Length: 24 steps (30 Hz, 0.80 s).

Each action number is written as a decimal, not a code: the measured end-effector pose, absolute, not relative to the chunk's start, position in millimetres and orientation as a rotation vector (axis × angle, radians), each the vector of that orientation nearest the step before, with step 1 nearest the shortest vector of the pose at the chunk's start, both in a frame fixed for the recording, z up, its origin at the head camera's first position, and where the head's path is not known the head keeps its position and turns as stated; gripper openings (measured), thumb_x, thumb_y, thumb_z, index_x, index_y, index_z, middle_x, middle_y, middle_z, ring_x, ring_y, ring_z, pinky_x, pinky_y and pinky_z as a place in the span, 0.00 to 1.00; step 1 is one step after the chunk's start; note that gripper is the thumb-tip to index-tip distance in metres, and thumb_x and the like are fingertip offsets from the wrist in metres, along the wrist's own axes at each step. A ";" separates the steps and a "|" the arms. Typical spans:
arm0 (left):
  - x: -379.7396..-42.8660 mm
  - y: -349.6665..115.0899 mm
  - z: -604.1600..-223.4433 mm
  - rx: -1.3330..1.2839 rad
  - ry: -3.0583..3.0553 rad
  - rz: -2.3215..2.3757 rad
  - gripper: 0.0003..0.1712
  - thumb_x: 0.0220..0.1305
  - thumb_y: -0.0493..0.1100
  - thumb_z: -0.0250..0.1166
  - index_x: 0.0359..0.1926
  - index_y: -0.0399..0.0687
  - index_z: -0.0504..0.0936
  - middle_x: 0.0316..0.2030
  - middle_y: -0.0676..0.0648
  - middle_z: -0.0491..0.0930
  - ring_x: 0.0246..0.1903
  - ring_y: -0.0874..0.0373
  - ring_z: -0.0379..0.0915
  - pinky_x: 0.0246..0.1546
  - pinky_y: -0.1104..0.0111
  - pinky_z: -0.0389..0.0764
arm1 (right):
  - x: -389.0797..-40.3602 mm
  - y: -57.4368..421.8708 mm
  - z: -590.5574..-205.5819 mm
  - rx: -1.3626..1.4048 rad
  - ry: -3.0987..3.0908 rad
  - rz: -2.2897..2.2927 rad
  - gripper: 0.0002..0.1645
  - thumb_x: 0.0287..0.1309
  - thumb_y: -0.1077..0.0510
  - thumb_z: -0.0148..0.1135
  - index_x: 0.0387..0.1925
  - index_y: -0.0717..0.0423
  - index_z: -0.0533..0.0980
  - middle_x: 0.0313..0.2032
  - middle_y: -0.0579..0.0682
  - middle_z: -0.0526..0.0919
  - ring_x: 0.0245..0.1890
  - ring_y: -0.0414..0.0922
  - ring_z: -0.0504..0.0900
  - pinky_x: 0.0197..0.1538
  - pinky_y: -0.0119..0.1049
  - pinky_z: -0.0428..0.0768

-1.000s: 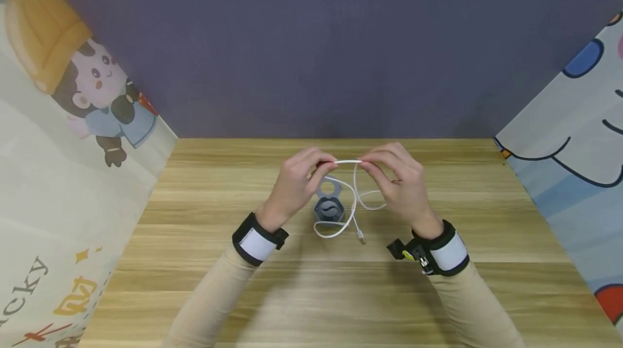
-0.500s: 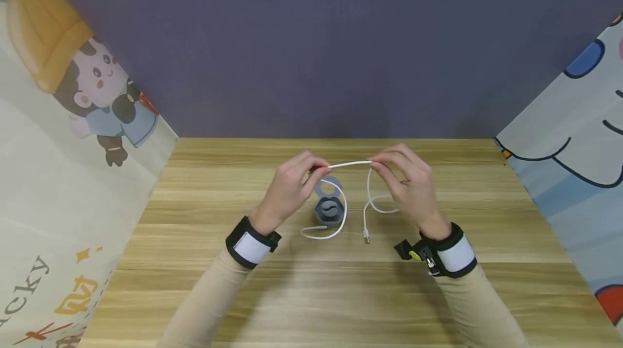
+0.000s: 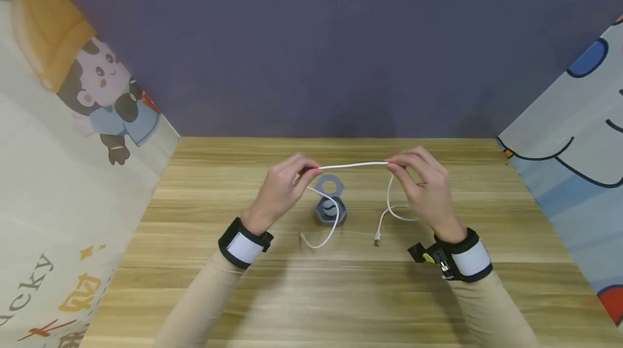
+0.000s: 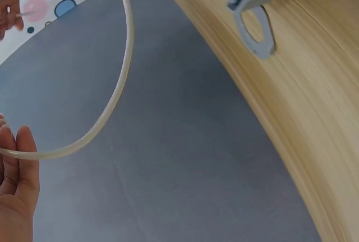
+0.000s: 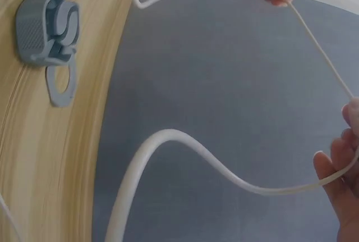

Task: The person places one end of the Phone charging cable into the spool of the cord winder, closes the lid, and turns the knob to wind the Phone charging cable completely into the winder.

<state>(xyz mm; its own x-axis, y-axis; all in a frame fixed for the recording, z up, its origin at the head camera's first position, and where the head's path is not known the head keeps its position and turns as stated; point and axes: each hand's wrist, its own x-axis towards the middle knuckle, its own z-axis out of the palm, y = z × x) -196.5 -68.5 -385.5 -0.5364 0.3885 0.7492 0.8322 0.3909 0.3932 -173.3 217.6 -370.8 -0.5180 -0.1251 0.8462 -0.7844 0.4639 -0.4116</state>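
A white USB cable (image 3: pixel 353 165) stretches almost straight between both hands above the table. My left hand (image 3: pixel 282 188) pinches it between thumb and fingertips on the left, and my right hand (image 3: pixel 428 191) pinches it the same way on the right. Below each hand the rest of the cable hangs in a loose curve. Its USB plug (image 3: pixel 377 241) dangles below and left of the right hand; the other end (image 3: pixel 303 236) hangs below the left. Between the hands stands a grey hexagonal case (image 5: pixel 42 26) with an S-shaped inner piece and a ring-shaped flap (image 5: pixel 60 85) sticking out.
The wooden tabletop (image 3: pixel 311 294) ends at a dark blue-grey wall (image 3: pixel 336 45) behind. Panels with cartoon prints stand on the left (image 3: pixel 44 185) and right (image 3: pixel 574 175). Each wrist wears a black strap with a white patch.
Both hands have drawn apart, so a longer stretch of cable shows between them. The two hanging lengths, which overlapped earlier, now hang separately. The grey case has stayed in place.
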 end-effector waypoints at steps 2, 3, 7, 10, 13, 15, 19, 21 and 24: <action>-197.0 -70.5 -387.0 -1.039 -2.109 -1.041 0.04 0.65 0.34 0.71 0.39 0.37 0.85 0.32 0.46 0.83 0.29 0.60 0.76 0.29 0.72 0.79 | -173.2 221.2 -372.6 0.755 -1.937 1.071 0.04 0.56 0.69 0.73 0.35 0.67 0.85 0.32 0.58 0.85 0.37 0.40 0.80 0.46 0.22 0.75; -197.3 -71.5 -388.0 -1.039 -2.113 -1.038 0.04 0.65 0.34 0.71 0.38 0.37 0.85 0.32 0.46 0.83 0.29 0.60 0.76 0.29 0.72 0.80 | -173.3 223.0 -373.4 0.752 -1.941 1.067 0.04 0.57 0.67 0.73 0.35 0.67 0.86 0.32 0.58 0.85 0.37 0.40 0.80 0.46 0.22 0.74; -198.8 -75.8 -392.8 -1.039 -2.127 -1.037 0.04 0.64 0.34 0.71 0.39 0.38 0.85 0.32 0.46 0.83 0.30 0.59 0.78 0.31 0.71 0.82 | -172.6 230.6 -377.2 0.726 -1.959 1.057 0.05 0.58 0.68 0.72 0.35 0.67 0.86 0.33 0.59 0.85 0.38 0.38 0.79 0.44 0.23 0.74; -199.2 -79.9 -396.5 -1.025 -2.130 -1.045 0.04 0.63 0.32 0.71 0.39 0.38 0.85 0.33 0.46 0.84 0.31 0.58 0.79 0.32 0.71 0.83 | -171.8 236.8 -380.4 0.693 -1.968 1.045 0.07 0.51 0.74 0.73 0.35 0.68 0.86 0.34 0.60 0.85 0.39 0.35 0.79 0.44 0.23 0.74; -199.2 -83.5 -399.2 -1.015 -2.126 -1.042 0.05 0.62 0.32 0.72 0.39 0.38 0.85 0.32 0.46 0.84 0.30 0.58 0.79 0.32 0.71 0.83 | -171.2 242.7 -383.2 0.665 -1.978 1.025 0.10 0.48 0.76 0.73 0.35 0.68 0.86 0.33 0.60 0.85 0.39 0.33 0.78 0.43 0.21 0.72; -199.1 -85.1 -400.0 -1.017 -2.123 -1.040 0.05 0.62 0.32 0.72 0.39 0.37 0.86 0.32 0.46 0.84 0.30 0.58 0.79 0.31 0.71 0.82 | -170.7 245.8 -384.5 0.651 -1.980 1.024 0.11 0.47 0.77 0.73 0.35 0.68 0.86 0.33 0.60 0.84 0.38 0.32 0.77 0.43 0.20 0.71; -200.2 -86.9 -402.0 -1.021 -2.120 -1.039 0.05 0.62 0.32 0.72 0.39 0.37 0.86 0.32 0.46 0.84 0.29 0.59 0.78 0.29 0.72 0.81 | -170.1 250.8 -386.1 0.622 -1.989 1.022 0.14 0.43 0.80 0.73 0.35 0.69 0.85 0.32 0.61 0.84 0.38 0.30 0.76 0.42 0.19 0.72; -200.3 -88.0 -402.6 -1.019 -2.126 -1.035 0.05 0.62 0.32 0.72 0.39 0.37 0.86 0.32 0.46 0.84 0.29 0.59 0.78 0.29 0.72 0.81 | -169.6 253.0 -387.1 0.604 -1.994 1.020 0.15 0.42 0.82 0.72 0.34 0.70 0.85 0.32 0.62 0.83 0.38 0.28 0.76 0.42 0.20 0.72; -200.4 -90.7 -404.0 -1.008 -2.140 -1.033 0.04 0.63 0.33 0.72 0.39 0.37 0.86 0.32 0.46 0.84 0.29 0.59 0.78 0.30 0.71 0.82 | -169.5 256.7 -389.5 0.577 -1.995 1.022 0.16 0.40 0.84 0.71 0.33 0.72 0.84 0.31 0.63 0.83 0.38 0.27 0.75 0.43 0.21 0.73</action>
